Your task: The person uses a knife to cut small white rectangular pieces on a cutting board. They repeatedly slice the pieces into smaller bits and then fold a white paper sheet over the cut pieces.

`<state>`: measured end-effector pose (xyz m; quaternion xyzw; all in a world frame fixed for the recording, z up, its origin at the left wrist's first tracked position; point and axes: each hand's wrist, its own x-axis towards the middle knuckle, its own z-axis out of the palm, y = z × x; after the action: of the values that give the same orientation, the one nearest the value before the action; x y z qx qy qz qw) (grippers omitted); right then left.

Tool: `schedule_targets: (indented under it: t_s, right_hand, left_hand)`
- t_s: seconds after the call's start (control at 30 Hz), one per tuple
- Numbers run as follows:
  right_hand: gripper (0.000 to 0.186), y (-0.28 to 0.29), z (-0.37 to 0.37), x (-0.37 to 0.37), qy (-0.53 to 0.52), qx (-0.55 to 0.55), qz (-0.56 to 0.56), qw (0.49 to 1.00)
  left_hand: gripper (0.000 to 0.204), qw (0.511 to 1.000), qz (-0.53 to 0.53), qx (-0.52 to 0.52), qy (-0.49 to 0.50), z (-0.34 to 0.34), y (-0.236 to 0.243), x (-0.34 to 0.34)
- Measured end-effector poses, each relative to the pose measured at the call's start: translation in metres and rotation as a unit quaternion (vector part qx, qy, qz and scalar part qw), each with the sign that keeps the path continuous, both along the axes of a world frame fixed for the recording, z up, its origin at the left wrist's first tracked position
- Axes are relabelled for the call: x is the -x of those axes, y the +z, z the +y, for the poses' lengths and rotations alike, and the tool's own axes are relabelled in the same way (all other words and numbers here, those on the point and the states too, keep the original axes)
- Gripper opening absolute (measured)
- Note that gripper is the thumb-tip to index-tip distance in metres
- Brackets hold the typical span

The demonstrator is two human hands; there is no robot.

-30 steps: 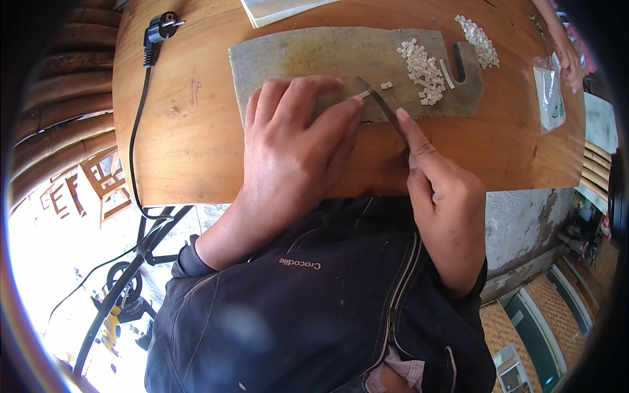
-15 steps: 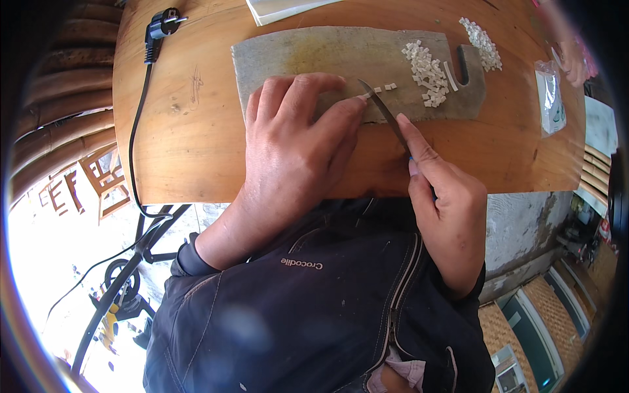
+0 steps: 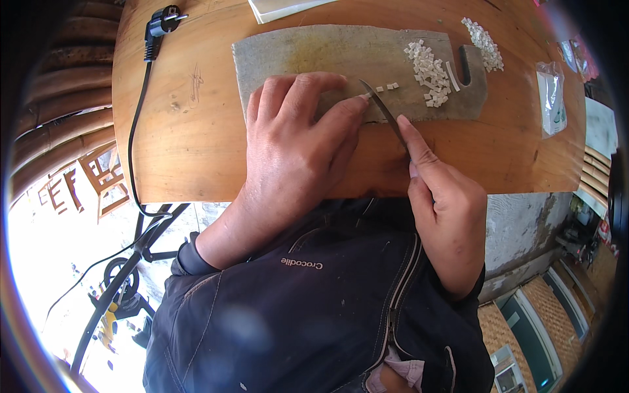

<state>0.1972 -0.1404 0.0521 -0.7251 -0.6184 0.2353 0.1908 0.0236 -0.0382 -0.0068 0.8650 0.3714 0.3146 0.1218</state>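
Observation:
My right hand (image 3: 452, 200) is closed around the handle of a knife (image 3: 388, 116) with a narrow, dark, curved blade. Its index finger lies along the back of the blade. My left hand (image 3: 295, 134) rests on a worn grey board (image 3: 354, 49), fingers bent and thumb pressed down beside the blade tip. Under the thumb a thin white strip is pinched, mostly hidden by the fingers. Just right of the blade lie a few small white cut pieces (image 3: 392, 86). Farther right on the board is a heap of such pieces (image 3: 429, 73), with a loose white strip (image 3: 453, 76) beside it.
A second white heap (image 3: 482, 44) lies on the wooden table (image 3: 190, 131) past the board's notch. A clear plastic packet (image 3: 551, 98) is at the right. At the left lie a black plug (image 3: 164, 23) and cord. White sheets (image 3: 288, 8) sit at the far edge.
Another person's hand at the far right has pulled back from near the plastic packet. My hands and the knife keep almost the same place.

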Motion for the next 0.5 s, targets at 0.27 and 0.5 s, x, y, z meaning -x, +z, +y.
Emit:
schedule_targets:
  t_s: [0.27,0.5]
  right_hand:
    - [0.063,-0.0022,0.0008,-0.0004,-0.012,0.003,0.020,1.000]
    - [0.062,0.0033,0.0025,-0.0004,-0.015,0.016,0.039,0.999]
  left_hand:
    - [0.028,1.000,-0.006,0.003,-0.008,-0.0022,0.0005,0.0046]
    - [0.028,1.000,-0.001,0.011,-0.001,-0.0023,0.0005,0.0033]
